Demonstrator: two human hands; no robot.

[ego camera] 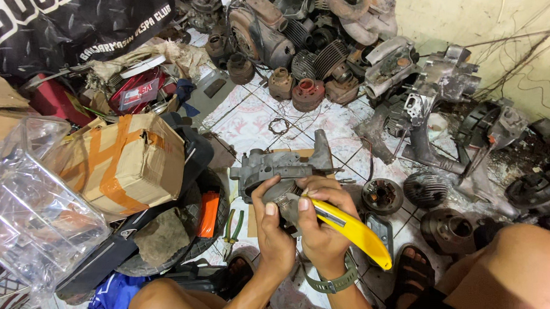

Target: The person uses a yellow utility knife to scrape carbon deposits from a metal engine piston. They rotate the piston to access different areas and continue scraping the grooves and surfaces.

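My left hand [272,229] grips a small grey metal engine part [286,203] held in front of me. My right hand [322,223] holds a yellow utility knife [351,228] with its tip against that part; a green watch strap sits on that wrist. Just beyond my hands a larger grey engine casing [275,164] lies on a piece of cardboard on the tiled floor.
Cardboard box with orange tape [124,161] and clear plastic container [23,202] at left. Rusty cylinders and engine cases [308,54] piled at the back and right. A finned cylinder [426,188] and round parts lie right of my hands. My knees and sandalled feet frame the bottom.
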